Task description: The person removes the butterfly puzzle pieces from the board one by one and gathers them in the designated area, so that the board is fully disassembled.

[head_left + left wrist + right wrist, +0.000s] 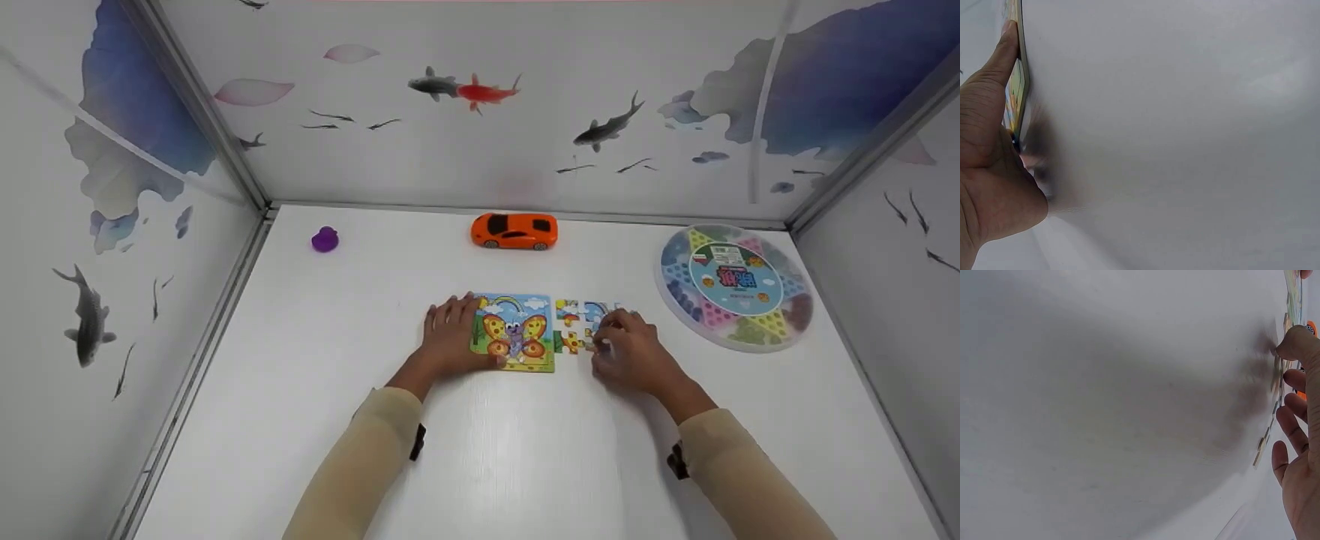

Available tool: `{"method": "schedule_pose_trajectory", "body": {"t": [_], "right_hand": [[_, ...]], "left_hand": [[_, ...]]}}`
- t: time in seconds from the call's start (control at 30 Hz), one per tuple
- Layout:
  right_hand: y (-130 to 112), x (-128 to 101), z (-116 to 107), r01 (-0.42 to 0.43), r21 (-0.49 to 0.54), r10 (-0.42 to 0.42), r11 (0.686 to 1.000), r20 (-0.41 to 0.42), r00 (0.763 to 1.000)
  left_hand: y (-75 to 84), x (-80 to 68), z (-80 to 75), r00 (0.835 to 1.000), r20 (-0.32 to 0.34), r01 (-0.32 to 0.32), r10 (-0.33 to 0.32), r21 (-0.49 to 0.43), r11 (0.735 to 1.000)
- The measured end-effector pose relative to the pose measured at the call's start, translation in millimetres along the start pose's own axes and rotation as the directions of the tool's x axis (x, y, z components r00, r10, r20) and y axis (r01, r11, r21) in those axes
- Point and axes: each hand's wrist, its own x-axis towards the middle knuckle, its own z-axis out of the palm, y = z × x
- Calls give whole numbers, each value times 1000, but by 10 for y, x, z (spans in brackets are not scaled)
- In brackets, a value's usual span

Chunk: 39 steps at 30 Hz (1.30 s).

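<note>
A butterfly puzzle board [516, 330], with a rainbow at its top, lies flat on the white table. My left hand [451, 341] rests along its left side, with the fingers straight and the thumb on the lower part. In the left wrist view the thumb [1002, 56] lies over the board's edge. Several loose jigsaw pieces [568, 309] sit in rows just right of the board. Over the right-hand ones my right hand [634, 352] bends its fingers, thumb and forefinger at a puzzle piece [1276, 371]. The hand partly covers that piece.
An orange toy car [516, 231] stands at the back middle. Far left is a small purple rubber duck [325, 239]. A round clear board-game box [735, 289] with coloured parts lies to the right. Printed panels wall the table at the back and both sides.
</note>
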Motion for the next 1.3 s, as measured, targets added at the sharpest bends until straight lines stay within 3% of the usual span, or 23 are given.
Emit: {"method": "schedule_pose_trajectory", "body": {"t": [0.87, 1.3], "right_hand": [[7, -47, 15, 34, -41, -34, 999, -12, 999], [-230, 112, 80, 53, -14, -53, 999, -24, 998]], "left_hand": [[10, 22, 23, 1000, -10, -8, 8, -6, 1000], [-4, 13, 17, 1000, -14, -6, 6, -29, 1000]]}}
